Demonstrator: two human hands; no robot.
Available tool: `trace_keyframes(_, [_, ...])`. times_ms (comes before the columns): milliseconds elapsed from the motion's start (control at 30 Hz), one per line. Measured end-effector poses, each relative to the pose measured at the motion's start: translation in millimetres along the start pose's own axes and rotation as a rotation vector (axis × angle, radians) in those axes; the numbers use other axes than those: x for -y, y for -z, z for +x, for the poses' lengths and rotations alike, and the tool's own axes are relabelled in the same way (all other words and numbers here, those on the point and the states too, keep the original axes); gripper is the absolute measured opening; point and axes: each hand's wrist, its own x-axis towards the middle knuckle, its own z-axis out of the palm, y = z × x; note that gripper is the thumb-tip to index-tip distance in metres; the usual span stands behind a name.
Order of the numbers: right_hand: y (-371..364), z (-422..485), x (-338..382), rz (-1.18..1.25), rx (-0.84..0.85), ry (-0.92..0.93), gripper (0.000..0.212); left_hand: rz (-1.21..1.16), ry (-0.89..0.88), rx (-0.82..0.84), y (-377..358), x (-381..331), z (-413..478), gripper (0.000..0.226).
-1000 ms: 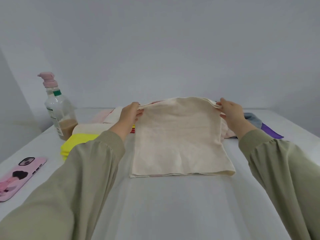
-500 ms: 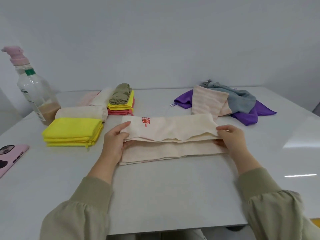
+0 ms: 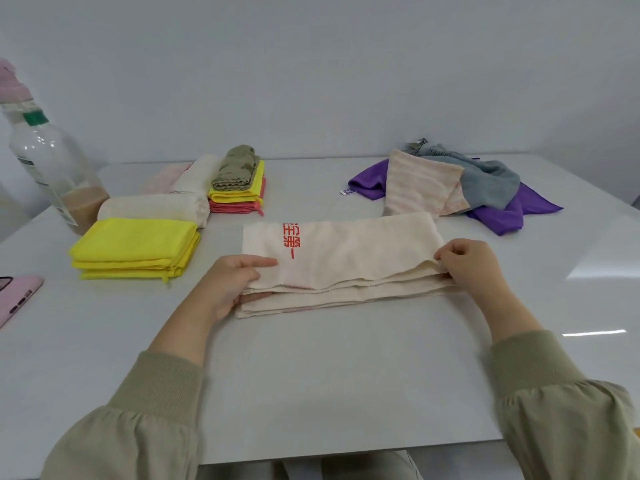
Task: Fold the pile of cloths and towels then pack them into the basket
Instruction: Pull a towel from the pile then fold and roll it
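Note:
A cream towel (image 3: 349, 258) with red characters lies on the white table (image 3: 329, 375), folded into a long band of several layers. My left hand (image 3: 235, 282) pinches its left end, thumb on top and fingers under the upper layers. My right hand (image 3: 474, 268) pinches the upper layer at the right end. An unfolded pile (image 3: 460, 188) of purple, striped pink and grey cloths sits at the back right. Folded yellow cloths (image 3: 135, 247) lie at the left, with rolled cream towels (image 3: 156, 207) and a yellow, pink and olive stack (image 3: 239, 185) behind them. No basket is in view.
A clear pump bottle (image 3: 45, 161) with brown liquid stands at the far left. A pink phone (image 3: 17, 296) lies at the left edge. The table's front edge runs just below my sleeves.
The towel was held up by its far edge, then folded down toward me into a narrow band. Both hands have drawn the top layer closer to the near edge.

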Motion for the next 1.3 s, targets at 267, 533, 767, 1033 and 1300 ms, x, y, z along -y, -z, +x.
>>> trace_keyframes(267, [-13.1,5.1,14.9,0.210,-0.317,0.178,0.026,0.016,-0.159,-0.154,-6.0,-3.3,20.4,0.049])
trace_keyframes(533, [-15.9,9.8,-8.3,-0.125,-0.145,0.129,0.013,-0.156,-0.150,-0.137,-8.6,-8.4,12.0,0.048])
trace_keyframes(767, [-21.7,10.5,-6.4,-0.217,-0.167,0.135,0.019,-0.235,-0.012,0.104,-0.9,-24.6,-12.0,0.041])
trace_keyframes(1033, [-16.3,7.2,-3.5,0.015,-0.219,0.112,0.015,0.158,0.043,0.198,10.2,-7.1,-7.3,0.051])
trace_keyframes(1300, [5.0,-10.4,-4.5,0.121,-0.140,0.036,0.021,0.084,0.026,0.166,10.4,-3.2,-4.7,0.054])
